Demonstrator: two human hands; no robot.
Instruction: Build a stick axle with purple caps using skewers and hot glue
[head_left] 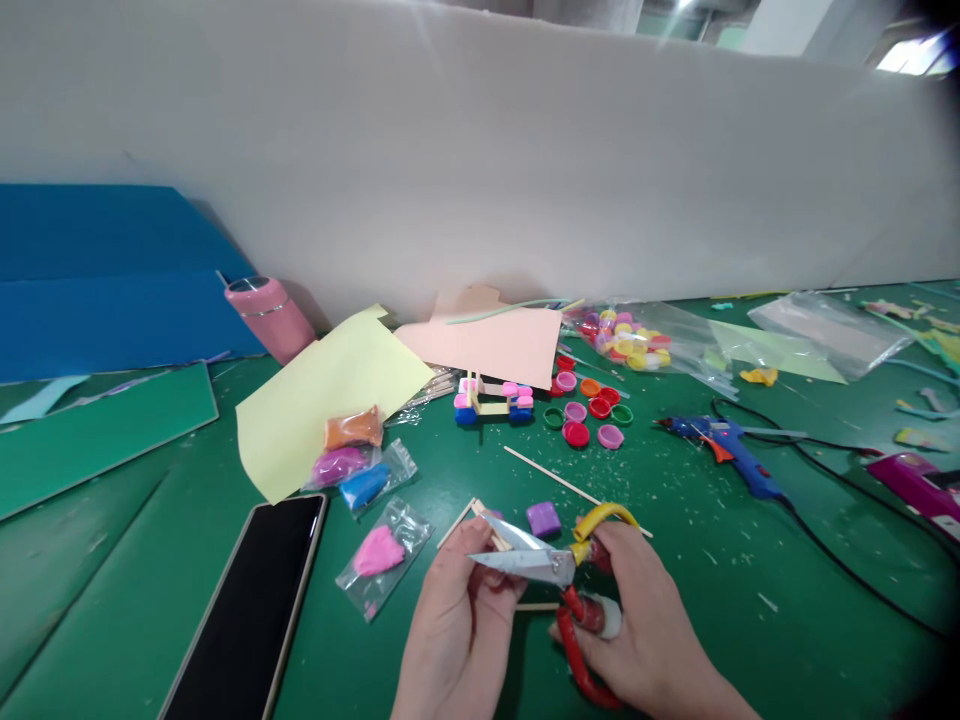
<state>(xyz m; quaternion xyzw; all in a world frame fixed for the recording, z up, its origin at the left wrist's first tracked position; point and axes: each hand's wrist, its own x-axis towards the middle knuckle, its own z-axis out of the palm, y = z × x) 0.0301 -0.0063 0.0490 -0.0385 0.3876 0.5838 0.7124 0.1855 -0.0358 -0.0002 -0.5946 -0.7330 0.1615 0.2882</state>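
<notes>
My left hand (469, 610) pinches a small frame of pale wooden sticks (478, 512) near the table's front. Scissors (532, 562) with one yellow and one red handle are in my right hand (645, 610), their blades parted and reaching over the sticks at my left fingers. A white wrap shows at a fingertip of my right hand. Just beyond the blades lies a purple clay block (543, 519). One long thin stick (551, 474) slants across the table behind the scissors. Another stick (536, 607) shows between my hands.
A small stick model (493, 402) stands farther back, beside coloured caps (576, 433). At right lies a blue glue gun (724, 445) with its cable. Bagged pink clay (379, 551), a phone (251, 600) and yellow paper (322, 390) lie left. A pink bottle (271, 318) leans at back left.
</notes>
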